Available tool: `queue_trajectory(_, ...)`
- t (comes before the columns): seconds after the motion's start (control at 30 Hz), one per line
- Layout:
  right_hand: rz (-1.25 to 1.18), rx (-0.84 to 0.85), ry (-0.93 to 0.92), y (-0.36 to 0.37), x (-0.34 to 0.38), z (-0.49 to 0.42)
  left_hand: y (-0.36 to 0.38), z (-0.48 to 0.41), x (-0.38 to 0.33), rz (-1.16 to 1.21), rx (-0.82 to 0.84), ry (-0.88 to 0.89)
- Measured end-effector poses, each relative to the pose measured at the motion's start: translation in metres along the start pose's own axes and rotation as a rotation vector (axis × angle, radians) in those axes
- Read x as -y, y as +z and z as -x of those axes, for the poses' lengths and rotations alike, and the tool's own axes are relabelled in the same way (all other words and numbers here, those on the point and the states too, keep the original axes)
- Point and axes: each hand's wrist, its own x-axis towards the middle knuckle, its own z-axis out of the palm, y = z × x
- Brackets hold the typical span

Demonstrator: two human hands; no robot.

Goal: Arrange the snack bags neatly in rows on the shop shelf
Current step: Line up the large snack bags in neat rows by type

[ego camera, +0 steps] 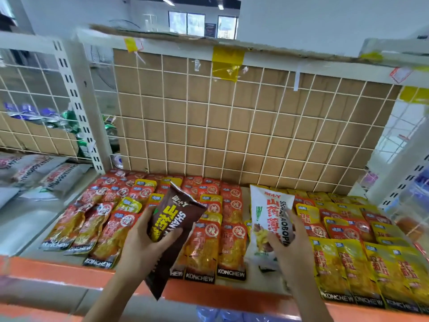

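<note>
The left hand grips a brown bag and the right hand a white bag, both over the shelf, likely strays pulled from its red-and-yellow rows.

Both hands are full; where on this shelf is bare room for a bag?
Bare shelf lies at left, between the grey bags and the red bags. A narrow gap sits under the white bag, beside the yellow bags. The middle and right are crowded.

The shelf (orange-edged) carries overlapping rows of red packets and yellow packets.
</note>
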Motion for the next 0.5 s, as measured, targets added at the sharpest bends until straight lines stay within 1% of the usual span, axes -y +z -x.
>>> queue_trajectory(0.13, -0.073, 0.083, -0.018, 0.016, 0.037, 0.007, -0.043, -0.003, 0.012, -0.049, -0.060, 0.006)
queue_trajectory(0.2, -0.128, 0.128, -0.060, 0.030, 0.057, 0.012, -0.068, -0.003, 0.022, -0.064, -0.090, 0.001)
queue_trajectory(0.37, -0.116, 0.250, -0.207, 0.093, 0.094, 0.039, -0.140, 0.000, 0.045, -0.083, -0.155, -0.048)
queue_trajectory(0.5, -0.144, 0.382, -0.252, 0.146, 0.113, 0.064, -0.191, 0.011, 0.059, -0.115, -0.246, -0.075)
